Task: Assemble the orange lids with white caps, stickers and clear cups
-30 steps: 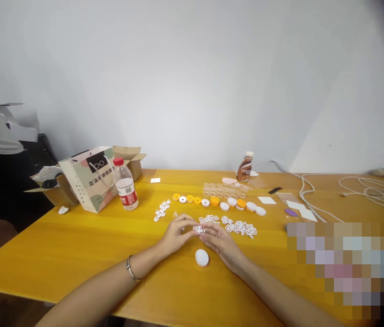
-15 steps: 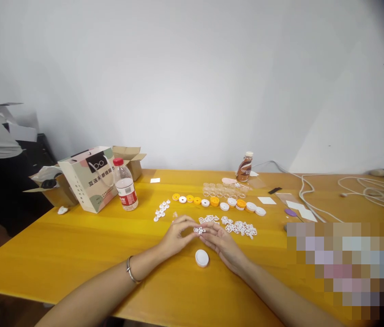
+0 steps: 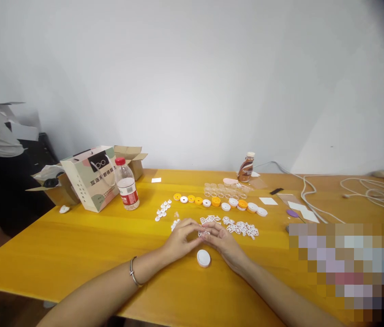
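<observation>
My left hand (image 3: 181,240) and my right hand (image 3: 225,245) meet above the table, fingertips pinched round a small white openwork plastic piece (image 3: 204,234). Fingers cover most of the piece. Just below them lies a round white disc-shaped part (image 3: 203,258), apart from both hands. Behind my fingers are loose white openwork pieces (image 3: 210,220), and a bigger heap of white openwork pieces (image 3: 242,228) spreads beyond my right hand. Small white round pieces (image 3: 174,224) show beside my left hand, partly hidden by it.
Yellow and white rings (image 3: 216,201) form a row behind, with clear round cups (image 3: 224,190) farther back. White knobs (image 3: 162,210), a water bottle (image 3: 128,188) and a paper bag (image 3: 92,181) stand left. A brown drink bottle (image 3: 246,168) and cables (image 3: 309,195) are at right.
My fingers have closed further over the white openwork piece, so less of it shows. Small white round pieces now appear beside my left hand. The whole view has shifted slightly.
</observation>
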Available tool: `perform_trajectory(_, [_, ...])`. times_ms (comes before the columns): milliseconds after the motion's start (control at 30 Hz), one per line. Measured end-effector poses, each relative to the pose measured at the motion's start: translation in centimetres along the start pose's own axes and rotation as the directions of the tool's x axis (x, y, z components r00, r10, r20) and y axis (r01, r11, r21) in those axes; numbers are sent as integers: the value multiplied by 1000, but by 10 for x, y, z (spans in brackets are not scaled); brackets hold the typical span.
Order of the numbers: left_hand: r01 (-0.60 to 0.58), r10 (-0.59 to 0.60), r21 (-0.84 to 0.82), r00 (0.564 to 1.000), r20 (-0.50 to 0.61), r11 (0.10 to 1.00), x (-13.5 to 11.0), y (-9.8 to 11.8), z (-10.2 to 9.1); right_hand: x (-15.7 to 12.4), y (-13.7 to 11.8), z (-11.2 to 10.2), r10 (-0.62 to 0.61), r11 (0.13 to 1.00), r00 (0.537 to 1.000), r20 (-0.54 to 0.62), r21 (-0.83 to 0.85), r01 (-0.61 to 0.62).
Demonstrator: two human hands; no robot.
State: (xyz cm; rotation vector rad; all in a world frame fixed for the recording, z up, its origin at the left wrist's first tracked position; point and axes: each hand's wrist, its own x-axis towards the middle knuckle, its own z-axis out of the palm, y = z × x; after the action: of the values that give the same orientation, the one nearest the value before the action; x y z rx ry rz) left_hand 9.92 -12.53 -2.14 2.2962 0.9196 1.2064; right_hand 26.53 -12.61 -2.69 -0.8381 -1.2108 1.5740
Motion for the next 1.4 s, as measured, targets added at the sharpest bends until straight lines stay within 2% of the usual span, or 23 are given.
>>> perform_trajectory(500, [-20, 20, 25, 1000, 24, 999, 1, 3, -3, 1, 0, 0, -32, 999, 999, -12, -35, 32])
perform_trajectory(700, [55, -53, 93, 998, -26, 994, 3, -3, -9, 4, -15, -11, -34, 998, 987, -155, 48, 42])
perform_trajectory(800, [77, -84, 209, 996, 27, 975, 2, -10, -9, 7, -21, -18, -62, 994, 971, -233, 78, 82])
perform_trajectory(967, [13, -77, 386, 985, 152, 922, -2, -14, -5, 10, -18, -22, -114, 992, 955, -273, 17, 123])
perform_trajectory(1100, [5, -85, 437, 983, 164, 900, -3, -13, -3, 10, -13, -20, -117, 993, 965, -236, -28, 113])
perform_trajectory(1400, [-6, -75, 437, 983, 168, 899, -2, -13, -5, 3, -15, -11, -96, 981, 991, -89, -174, 80])
